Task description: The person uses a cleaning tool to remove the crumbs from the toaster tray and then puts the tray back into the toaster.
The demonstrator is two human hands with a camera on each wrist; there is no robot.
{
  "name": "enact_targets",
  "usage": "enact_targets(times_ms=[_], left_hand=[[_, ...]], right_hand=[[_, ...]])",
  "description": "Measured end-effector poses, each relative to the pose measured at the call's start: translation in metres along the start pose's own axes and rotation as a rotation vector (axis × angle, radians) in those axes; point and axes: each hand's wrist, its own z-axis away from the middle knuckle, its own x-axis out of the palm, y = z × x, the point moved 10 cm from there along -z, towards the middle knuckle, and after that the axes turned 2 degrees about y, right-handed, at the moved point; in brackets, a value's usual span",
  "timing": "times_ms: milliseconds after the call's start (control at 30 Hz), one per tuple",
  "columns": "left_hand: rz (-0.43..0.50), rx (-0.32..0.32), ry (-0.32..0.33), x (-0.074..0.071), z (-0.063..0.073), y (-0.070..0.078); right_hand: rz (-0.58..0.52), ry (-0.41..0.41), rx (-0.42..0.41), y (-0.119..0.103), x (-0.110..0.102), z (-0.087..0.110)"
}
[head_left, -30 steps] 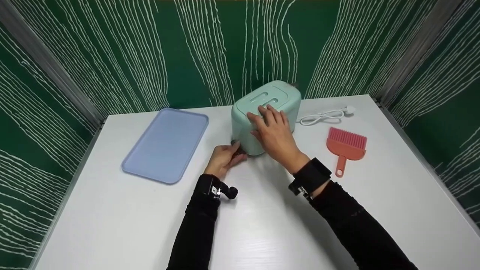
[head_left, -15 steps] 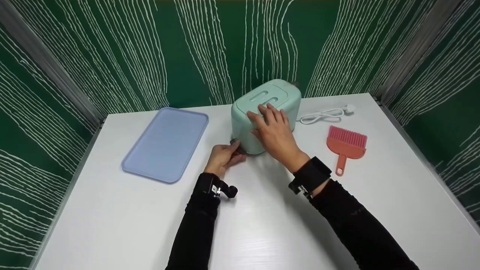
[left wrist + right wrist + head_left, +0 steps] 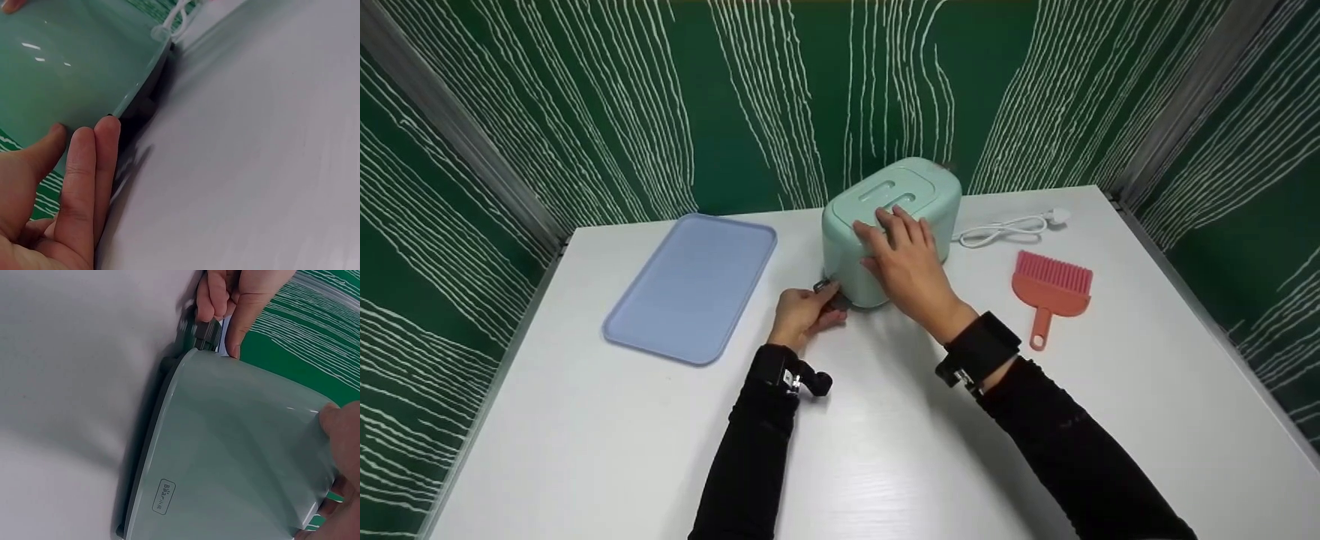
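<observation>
A mint-green toaster with a lid on top stands on the white table, its long side facing front right. Low at its near left end, my left hand pinches a dark piece, which looks like the crumb tray. The thumb lies by the toaster's end wall and two fingers extend along the bottom edge in the left wrist view. My right hand rests on the toaster's top edge with fingers spread on the lid and the thumb against the side. Part of the dark piece is hidden by my left fingers.
A blue tray lies to the left of the toaster. To the right are a white power cord with its plug and a red brush. Green walls with white lines rise behind the table and at both sides.
My left hand has shifted slightly left, and more of the dark piece shows beside the toaster's end. The right hand keeps its place on the lid.
</observation>
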Motion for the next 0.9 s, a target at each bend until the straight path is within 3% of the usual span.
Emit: enact_targets(times_ms=[467,900], left_hand=[[-0.063,0.003,0.043,-0.0056,0.0021,0.0026],[-0.098,-0.012,0.018,-0.0043,0.0017,0.0021]], right_hand=[[0.002,0.021,-0.008,0.0,-0.0001,0.0004],[0.003,0.032,-0.017,-0.0006,0.0005,0.0014]])
